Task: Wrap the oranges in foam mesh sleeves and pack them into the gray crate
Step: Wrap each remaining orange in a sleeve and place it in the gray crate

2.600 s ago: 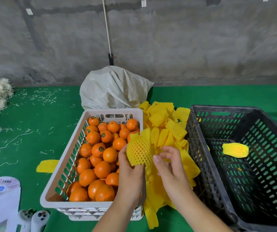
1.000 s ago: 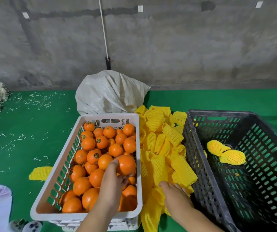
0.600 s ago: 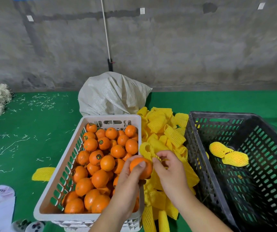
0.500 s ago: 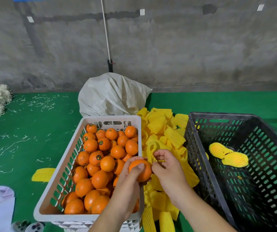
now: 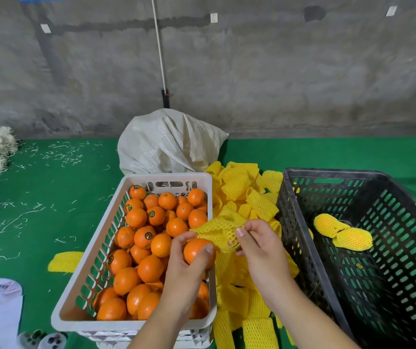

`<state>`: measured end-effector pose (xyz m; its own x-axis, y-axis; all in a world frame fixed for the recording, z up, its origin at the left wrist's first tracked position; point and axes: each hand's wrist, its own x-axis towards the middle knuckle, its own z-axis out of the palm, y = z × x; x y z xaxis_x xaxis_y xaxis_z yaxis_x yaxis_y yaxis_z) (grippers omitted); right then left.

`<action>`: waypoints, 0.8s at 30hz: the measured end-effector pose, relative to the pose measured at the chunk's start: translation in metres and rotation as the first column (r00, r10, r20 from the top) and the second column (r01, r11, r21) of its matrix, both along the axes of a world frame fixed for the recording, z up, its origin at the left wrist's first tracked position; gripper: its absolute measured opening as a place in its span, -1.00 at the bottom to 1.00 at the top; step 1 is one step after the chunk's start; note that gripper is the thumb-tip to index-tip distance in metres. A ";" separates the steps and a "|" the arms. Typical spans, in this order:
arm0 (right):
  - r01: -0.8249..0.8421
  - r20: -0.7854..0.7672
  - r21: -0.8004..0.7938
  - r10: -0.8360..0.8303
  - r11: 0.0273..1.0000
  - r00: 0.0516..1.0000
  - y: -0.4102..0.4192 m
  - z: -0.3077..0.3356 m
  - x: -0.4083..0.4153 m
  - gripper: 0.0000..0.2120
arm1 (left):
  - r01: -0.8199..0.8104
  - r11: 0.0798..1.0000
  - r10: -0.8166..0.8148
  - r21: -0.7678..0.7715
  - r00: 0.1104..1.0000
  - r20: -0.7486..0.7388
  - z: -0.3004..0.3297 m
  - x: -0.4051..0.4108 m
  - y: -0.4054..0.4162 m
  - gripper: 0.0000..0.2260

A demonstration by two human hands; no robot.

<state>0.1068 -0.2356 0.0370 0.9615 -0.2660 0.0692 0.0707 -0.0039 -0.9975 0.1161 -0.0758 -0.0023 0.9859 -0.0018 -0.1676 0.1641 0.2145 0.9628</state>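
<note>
A green floor (image 5: 38, 210) runs up to a rough gray wall (image 5: 277, 71). On the right side of the floor stands the gray crate (image 5: 302, 222), slotted all round, with two wrapped oranges (image 5: 342, 233) lying touching each other on its bottom near the far left wall. Left of it sits a white crate (image 5: 131, 323) heaped with bare oranges (image 5: 149, 233), and behind that a pale woven sack (image 5: 166, 144) slumps near the wall. Between the two crates lies a pile of yellow foam sleeves (image 5: 242, 187); one flattened sleeve (image 5: 66, 258) lies alone on the floor left of the white crate. The left hand (image 5: 186, 268) curls its fingers and thumb round a single orange (image 5: 195, 249) above the white crate's right rim. The right hand (image 5: 259, 245) pinches the edge of an opened foam sleeve (image 5: 219, 231), which is spread just above and touching that orange.
</note>
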 end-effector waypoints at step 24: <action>0.107 0.359 -0.532 0.109 0.840 0.927 0.004 -0.006 -0.005 -0.67 | 0.189 0.979 -0.175 -0.081 0.972 0.155 -0.005 -0.001 -0.009 -0.36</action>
